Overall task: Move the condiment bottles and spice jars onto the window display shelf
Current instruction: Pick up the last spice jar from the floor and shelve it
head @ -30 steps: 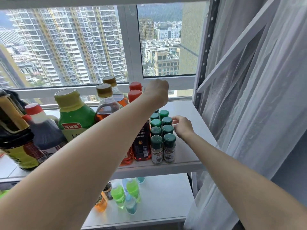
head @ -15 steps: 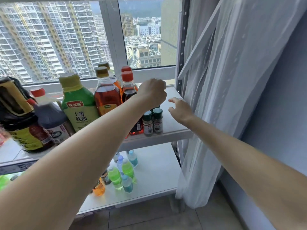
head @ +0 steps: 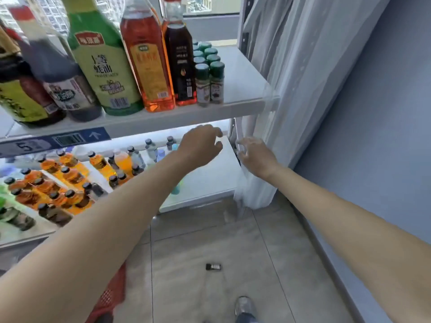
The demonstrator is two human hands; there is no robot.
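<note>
A spice jar (head: 213,266) lies on its side on the floor (head: 233,241), low centre frame. More jars (head: 209,75) and bottles (head: 144,59) stand on the shelf (head: 245,89) above. Mid-frame, the left hand (head: 200,145) and right hand (head: 256,157) hang empty, fingers loosely spread.

On the white metal top shelf (head: 245,89) stand five tall plastic sauce bottles (head: 105,66) in the front row and eight small glass spice jars with green lids (head: 210,85). Below that shelf, one small dark jar (head: 213,266) lies on the floor. The small orange drink bottles (head: 70,176) under the shelf are too many and too blurry to count.
</note>
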